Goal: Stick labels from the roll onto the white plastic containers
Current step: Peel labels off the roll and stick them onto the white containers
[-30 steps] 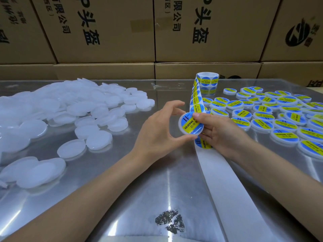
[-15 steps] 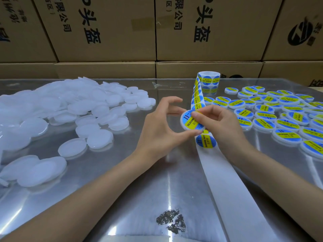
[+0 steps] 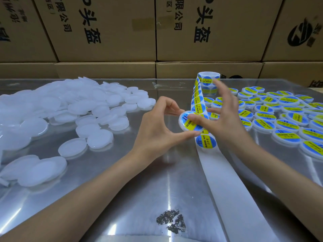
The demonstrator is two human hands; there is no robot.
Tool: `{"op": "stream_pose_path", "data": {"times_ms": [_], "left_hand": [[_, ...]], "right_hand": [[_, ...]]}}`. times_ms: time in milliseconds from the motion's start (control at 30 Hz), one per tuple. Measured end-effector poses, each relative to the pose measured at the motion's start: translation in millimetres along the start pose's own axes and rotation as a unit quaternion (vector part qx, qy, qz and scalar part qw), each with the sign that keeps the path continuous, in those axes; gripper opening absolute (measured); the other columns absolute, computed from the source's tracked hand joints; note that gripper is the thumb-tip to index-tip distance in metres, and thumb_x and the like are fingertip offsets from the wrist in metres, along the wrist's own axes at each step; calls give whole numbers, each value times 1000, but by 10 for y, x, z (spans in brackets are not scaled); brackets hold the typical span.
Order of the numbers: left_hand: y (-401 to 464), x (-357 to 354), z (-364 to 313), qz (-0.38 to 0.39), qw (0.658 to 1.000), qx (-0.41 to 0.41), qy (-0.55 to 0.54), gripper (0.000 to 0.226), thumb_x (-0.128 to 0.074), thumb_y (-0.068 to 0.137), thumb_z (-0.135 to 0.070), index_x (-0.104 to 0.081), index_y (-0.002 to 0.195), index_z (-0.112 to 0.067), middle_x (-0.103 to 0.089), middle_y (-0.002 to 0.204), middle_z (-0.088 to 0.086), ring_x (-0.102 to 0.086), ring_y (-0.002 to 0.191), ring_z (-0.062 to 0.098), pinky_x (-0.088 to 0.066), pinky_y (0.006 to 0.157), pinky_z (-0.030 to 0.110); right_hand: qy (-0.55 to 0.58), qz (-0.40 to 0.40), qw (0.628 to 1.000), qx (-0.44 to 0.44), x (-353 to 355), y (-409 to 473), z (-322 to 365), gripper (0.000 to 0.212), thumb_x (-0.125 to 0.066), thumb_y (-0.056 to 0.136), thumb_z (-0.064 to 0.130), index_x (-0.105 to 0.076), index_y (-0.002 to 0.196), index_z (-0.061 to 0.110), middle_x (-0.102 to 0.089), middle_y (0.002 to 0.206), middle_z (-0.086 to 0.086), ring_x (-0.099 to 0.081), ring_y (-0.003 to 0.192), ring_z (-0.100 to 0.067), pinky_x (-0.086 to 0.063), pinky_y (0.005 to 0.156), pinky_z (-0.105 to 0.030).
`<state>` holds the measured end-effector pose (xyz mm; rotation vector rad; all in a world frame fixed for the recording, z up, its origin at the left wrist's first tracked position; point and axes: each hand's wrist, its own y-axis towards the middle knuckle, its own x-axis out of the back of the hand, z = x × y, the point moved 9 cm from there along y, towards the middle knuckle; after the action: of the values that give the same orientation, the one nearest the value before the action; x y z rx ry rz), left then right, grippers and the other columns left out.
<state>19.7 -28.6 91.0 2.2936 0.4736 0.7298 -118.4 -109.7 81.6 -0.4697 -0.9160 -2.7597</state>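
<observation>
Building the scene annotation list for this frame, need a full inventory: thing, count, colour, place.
Unlabelled containers: many, white, heaped on the table's left side.
Labelled containers: many, white with blue and yellow labels, spread on the right side.
Held container: one, white, blue and yellow label on top, centre, above the table.
Label roll: one, blue and yellow labels, standing at the far centre.
Backing strip: one, white, running from the roll to the near edge.
Table: one, shiny metal, dark scuff near the front.
Cardboard boxes: several, brown, black print, stacked behind.
Left hand: holds the container's rim.
Right hand: thumb presses the label, fingers spread.
</observation>
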Motion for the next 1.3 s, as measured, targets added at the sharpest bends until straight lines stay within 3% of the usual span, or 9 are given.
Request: {"op": "stream_pose_path", "data": {"times_ms": [67, 133, 267, 367, 567, 800, 1000, 1167, 1300], "left_hand": [[-1, -18, -51, 6, 1000, -12, 4, 60, -89, 56, -36, -47, 93, -15, -69, 93, -8, -63, 92, -1, -44, 79, 10], [4, -45, -109, 8, 999, -30, 8, 59, -89, 58, -36, -47, 94, -16, -68, 94, -9, -62, 93, -2, -46, 80, 13], [-13, -63, -116, 14, 999, -41, 10, 55, -88, 61, -31, -48, 96, -20, -67, 99, -7, -62, 95, -2, -49, 83, 19], [-28, -70, -78, 20, 999, -39, 6, 56, -88, 60, -31, -52, 99, -14, -64, 98, -10, -61, 95, -2, -49, 84, 18], [-50, -140, -118, 41, 996, -63, 40, 56, -80, 71, -36, -56, 115, -12, -60, 111, -8, -57, 105, 2, -45, 93, 19], [-107, -408, -132, 184, 964, -106, 161, 56, -58, 91, -33, -42, 140, -12, -37, 149, -3, -26, 142, 13, -19, 117, 35], [-136, -367, -415, 111, 949, -211, 204, 29, -58, 89, -16, -68, 114, -4, -64, 122, 10, -56, 119, 31, -39, 102, 40], [-228, -340, -513, 85, 918, -312, 229, 33, -72, 71, 12, -75, 98, -6, -71, 107, 7, -69, 99, 22, -53, 89, 35], [-322, -351, -570, 92, 880, -392, 252, 19, -72, 77, 0, -76, 95, -7, -72, 104, 6, -70, 93, 21, -57, 78, 33]], "right_hand": [[22, 1, 998, -51, 38, 7, -45, 77, -74, 65, 45, -38, 130, 29, -49, 121, 4, -56, 106, -13, -52, 84, -27], [51, 56, 992, -106, -60, -20, -105, 67, -62, 61, 59, -53, 114, 19, -66, 84, 7, -62, 74, -10, -54, 70, -29], [81, 155, 978, -116, -314, -131, -76, 32, -66, 75, 47, -60, 70, 17, -51, 43, 8, -44, 37, -4, -36, 38, -13], [47, 140, 981, -130, -297, -118, -129, 45, -57, 89, 39, -46, 53, 16, -42, 33, 4, -40, 32, -7, -33, 37, -10], [117, 84, 962, -231, -260, -150, -289, 64, -36, 96, 50, -46, 47, 11, -37, 34, -8, -39, 29, -13, -43, 39, -16], [193, 71, 936, -286, -314, -230, -342, 66, -36, 97, 49, -56, 44, 16, -40, 31, 0, -34, 26, -9, -50, 45, -27], [242, 54, 914, -320, -328, -265, -348, 57, -38, 97, 49, -52, 53, 15, -33, 29, -1, -29, 25, -9, -44, 38, -19], [257, 89, 898, -346, -417, -309, -396, 56, -39, 96, 50, -47, 56, 13, -33, 30, 0, -29, 24, -8, -44, 38, -18], [272, 96, 895, -340, -463, -298, -413, 69, -40, 95, 52, -53, 36, 18, -34, 30, 3, -29, 25, -6, -42, 41, -17]]}}
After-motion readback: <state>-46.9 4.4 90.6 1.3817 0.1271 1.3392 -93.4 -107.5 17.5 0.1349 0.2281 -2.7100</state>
